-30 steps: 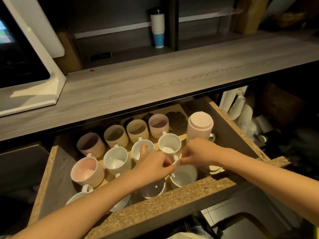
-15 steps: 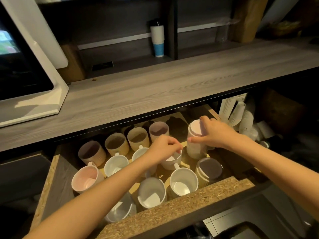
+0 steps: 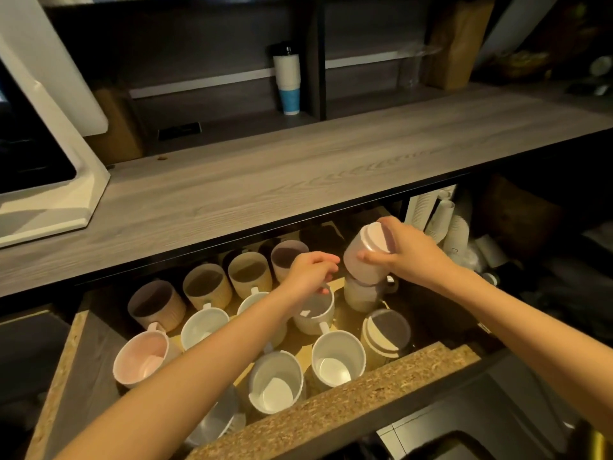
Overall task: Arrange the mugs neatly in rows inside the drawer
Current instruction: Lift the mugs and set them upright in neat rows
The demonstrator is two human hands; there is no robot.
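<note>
While the back row of mugs (image 3: 207, 288) stood mouth-up in the drawer (image 3: 331, 416), your left hand (image 3: 310, 272) pinched the rim of a white mug (image 3: 315, 315) — likely to nudge it into line. At the drawer's right end, your right hand (image 3: 411, 254) gripped the upturned pink mug (image 3: 365, 257) (tilted, over another mug (image 3: 360, 295)) — seemingly unstacking it to seat it in a row.

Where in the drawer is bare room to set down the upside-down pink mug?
Inside the drawer, the dark strip right of the ribbed mug looks bare, though shadowed. Around the white mugs near the left hand it is crowded.
</note>
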